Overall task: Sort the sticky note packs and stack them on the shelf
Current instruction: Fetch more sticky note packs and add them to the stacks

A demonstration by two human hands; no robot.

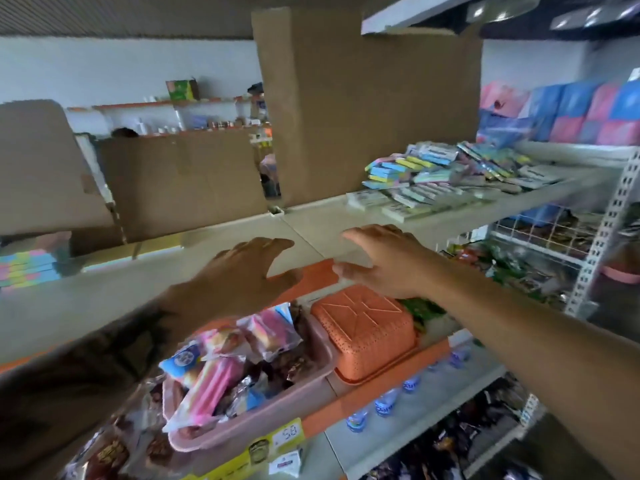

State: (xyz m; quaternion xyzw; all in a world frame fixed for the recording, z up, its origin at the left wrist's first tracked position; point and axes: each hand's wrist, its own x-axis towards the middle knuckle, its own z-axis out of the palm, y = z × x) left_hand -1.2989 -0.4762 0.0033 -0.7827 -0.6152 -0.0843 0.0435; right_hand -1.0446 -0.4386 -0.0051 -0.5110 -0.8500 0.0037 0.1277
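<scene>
Both my hands hover over the front of a pale shelf board (214, 237), holding nothing. My left hand (242, 268) has its fingers spread, and so does my right hand (384, 261) beside it. To the right on the same shelf lie several sticky note packs (446, 181) in blue, yellow and green, some stacked and some scattered flat. A separate stack of pastel sticky note packs (27, 268) sits at the far left of the shelf. The picture is blurred by motion.
Tall cardboard sheets (367, 109) stand at the back of the shelf. Below are a pink basket of wrapped snacks (249, 424), an upturned orange basket (370, 334) and small water bottles (384, 407). Blue and pink packages (585, 112) fill the upper right.
</scene>
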